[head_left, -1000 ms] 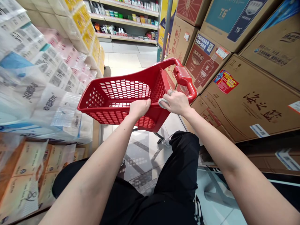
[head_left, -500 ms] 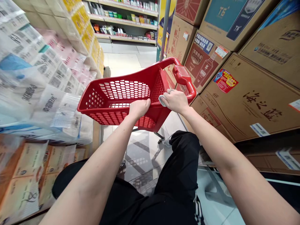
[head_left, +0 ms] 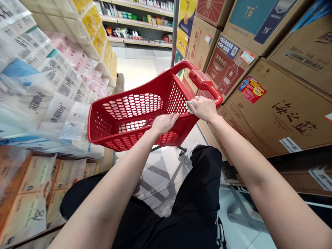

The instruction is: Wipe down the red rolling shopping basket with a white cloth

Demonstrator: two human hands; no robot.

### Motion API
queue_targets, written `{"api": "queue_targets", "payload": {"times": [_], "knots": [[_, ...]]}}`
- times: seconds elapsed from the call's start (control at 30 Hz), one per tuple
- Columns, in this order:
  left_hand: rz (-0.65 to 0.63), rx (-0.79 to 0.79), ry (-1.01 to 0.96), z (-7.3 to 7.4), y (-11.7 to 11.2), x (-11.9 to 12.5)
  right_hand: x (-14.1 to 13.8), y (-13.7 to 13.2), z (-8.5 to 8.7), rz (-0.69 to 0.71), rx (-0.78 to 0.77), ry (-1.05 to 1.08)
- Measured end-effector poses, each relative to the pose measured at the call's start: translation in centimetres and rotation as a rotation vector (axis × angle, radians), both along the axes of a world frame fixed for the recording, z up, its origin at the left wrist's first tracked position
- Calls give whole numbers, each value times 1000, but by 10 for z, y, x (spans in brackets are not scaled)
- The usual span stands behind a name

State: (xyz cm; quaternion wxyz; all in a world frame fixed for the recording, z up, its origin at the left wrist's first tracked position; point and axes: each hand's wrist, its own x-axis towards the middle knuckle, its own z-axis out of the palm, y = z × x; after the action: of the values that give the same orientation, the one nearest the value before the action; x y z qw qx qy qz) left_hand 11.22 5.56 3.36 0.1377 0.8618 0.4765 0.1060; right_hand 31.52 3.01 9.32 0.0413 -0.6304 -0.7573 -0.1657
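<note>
An empty red plastic shopping basket on wheels stands in the aisle in front of me, its handle raised at the right. My left hand is closed over the basket's near rim. My right hand is closed around a small grey-white cloth pressed against the rim just under the handle. My legs in black trousers show below.
Stacked packs of tissue and paper line the left side. Large cardboard cartons are piled on the right. A grey pole rises behind the basket. Product shelves stand at the far end of the tiled floor.
The basket has shifted a little right and tilted, and both hands have moved right with it. My right hand with the cloth is now higher on the rim, closer to the handle.
</note>
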Motion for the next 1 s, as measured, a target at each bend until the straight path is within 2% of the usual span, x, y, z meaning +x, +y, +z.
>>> {"api": "queue_targets", "payload": {"times": [0.17, 0.33, 0.53, 0.67, 0.77, 0.83, 0.9, 1.0], "knots": [[-162, -140, 48, -1, 1, -27, 7, 4, -3, 3, 27, 9], [-168, -217, 40, -5, -2, -49, 8, 1, -8, 35, 106, 15], [-152, -254, 16, -2, -8, -51, -3, -12, -18, 72, 193, 39], [-146, -267, -11, 0, -8, -52, 0, -22, -25, 228, 190, 28], [-136, -265, -21, -1, -9, -52, 15, -28, -27, 372, 177, 11], [-130, -252, -26, -1, -9, -51, 27, -30, -25, 420, 159, -6], [-120, -237, -26, -2, -9, -50, 37, -32, -23, 406, 150, -21], [-100, -217, -14, -4, -8, -46, 40, -35, -22, 272, 159, -21]]}}
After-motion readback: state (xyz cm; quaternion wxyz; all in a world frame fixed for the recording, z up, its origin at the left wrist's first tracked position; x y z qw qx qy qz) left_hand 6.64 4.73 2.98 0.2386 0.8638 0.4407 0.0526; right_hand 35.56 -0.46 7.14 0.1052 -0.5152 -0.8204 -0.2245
